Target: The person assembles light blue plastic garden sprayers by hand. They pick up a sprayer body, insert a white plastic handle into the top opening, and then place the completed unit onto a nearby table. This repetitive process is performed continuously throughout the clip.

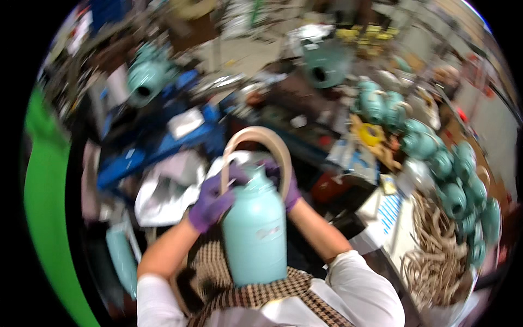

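Note:
A pale turquoise jug-like vessel [255,234] with a narrow neck stands upright against my checked apron, a small label on its side. Over its top arches a beige curved strip [261,133], like a handle, with its ends coming down on either side of the neck. My left hand [211,200], in a purple glove, is closed at the strip's left end beside the neck. On the other side, my right hand [291,191], gloved alike, is closed at the right end. The strip partly hides the right fingers, and motion blurs both hands.
Several similar turquoise vessels [455,199] lie piled at the right, beside a heap of beige strips [430,250]. More vessels sit farther off, one [146,82] at the far left. White plastic [169,191] lies near my left arm, by a blue frame [147,158].

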`<state>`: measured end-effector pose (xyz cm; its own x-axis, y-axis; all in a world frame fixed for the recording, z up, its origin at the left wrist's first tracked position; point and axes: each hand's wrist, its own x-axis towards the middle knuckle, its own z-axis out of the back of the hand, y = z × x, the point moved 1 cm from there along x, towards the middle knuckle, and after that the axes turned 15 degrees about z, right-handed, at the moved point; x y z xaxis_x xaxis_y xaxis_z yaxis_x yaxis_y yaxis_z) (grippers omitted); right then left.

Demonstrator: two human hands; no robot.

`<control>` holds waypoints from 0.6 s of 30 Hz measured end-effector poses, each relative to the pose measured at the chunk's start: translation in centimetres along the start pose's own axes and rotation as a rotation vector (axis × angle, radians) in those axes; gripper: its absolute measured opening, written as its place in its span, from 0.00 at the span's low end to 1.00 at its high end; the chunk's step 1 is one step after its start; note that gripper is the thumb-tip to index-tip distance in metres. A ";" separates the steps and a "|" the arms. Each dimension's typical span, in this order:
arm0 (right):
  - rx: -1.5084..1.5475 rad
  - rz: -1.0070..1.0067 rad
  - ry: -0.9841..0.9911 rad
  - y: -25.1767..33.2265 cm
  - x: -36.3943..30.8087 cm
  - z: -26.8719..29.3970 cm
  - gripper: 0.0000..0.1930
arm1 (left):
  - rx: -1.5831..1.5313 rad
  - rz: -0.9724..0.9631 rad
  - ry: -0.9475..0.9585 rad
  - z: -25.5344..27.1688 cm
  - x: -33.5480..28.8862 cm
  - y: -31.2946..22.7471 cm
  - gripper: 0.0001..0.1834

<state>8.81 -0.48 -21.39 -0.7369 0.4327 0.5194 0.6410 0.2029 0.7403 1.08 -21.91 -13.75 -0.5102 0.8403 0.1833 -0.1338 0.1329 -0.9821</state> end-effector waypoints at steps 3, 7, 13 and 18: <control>0.026 -0.126 -0.058 1.8 -1.0 -0.8 0.18 | -0.056 0.015 0.058 -0.8 0.0 -1.2 0.21; 0.657 -0.213 -0.089 0.4 -1.2 1.3 0.33 | -0.122 0.015 0.174 -0.9 -0.1 -2.4 0.14; 0.295 -0.236 0.221 2.9 0.0 -2.9 0.31 | 0.766 -0.845 0.158 -2.7 -2.5 -3.3 0.21; 0.113 -0.229 0.272 4.5 0.5 1.9 0.25 | 0.525 -0.842 0.141 -4.1 1.4 -3.7 0.26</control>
<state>11.76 2.34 -18.65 -0.8843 0.1185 0.4517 0.4615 0.3696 0.8065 4.35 -19.06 -10.06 0.0242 0.6387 0.7691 -0.7803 0.4930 -0.3848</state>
